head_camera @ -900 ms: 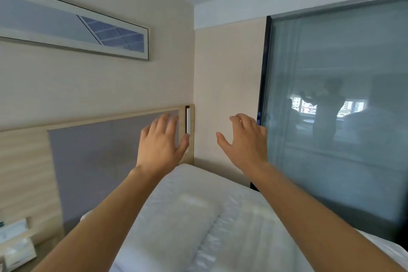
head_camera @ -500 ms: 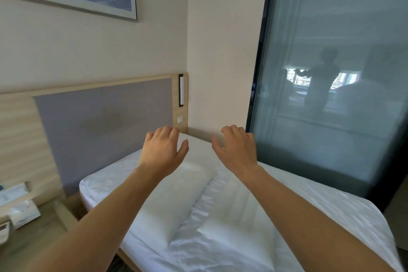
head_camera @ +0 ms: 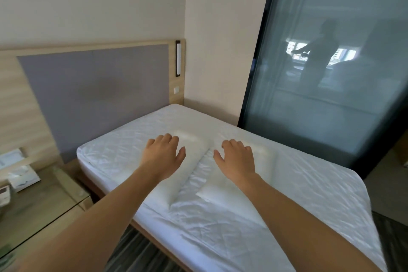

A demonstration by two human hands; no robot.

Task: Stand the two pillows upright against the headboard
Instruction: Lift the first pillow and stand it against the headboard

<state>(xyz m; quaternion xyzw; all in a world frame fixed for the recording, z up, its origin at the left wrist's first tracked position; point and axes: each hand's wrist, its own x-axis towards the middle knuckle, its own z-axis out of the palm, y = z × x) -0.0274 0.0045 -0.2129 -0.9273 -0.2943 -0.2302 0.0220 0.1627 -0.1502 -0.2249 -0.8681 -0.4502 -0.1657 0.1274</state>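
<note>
Two pillows lie flat on one bed (head_camera: 309, 185) in the middle of the frame: the left pillow (head_camera: 192, 161) and the right pillow (head_camera: 262, 157), set in a V. Two hands reach over them, fingers spread and gripping nothing: the left hand (head_camera: 163, 157) above the left pillow, the right hand (head_camera: 237, 160) above the right one. There is one headboard (head_camera: 95, 88) at centre left, one wall lamp (head_camera: 178, 58) on its right end, and one glass panel (head_camera: 326, 62) at right.
</note>
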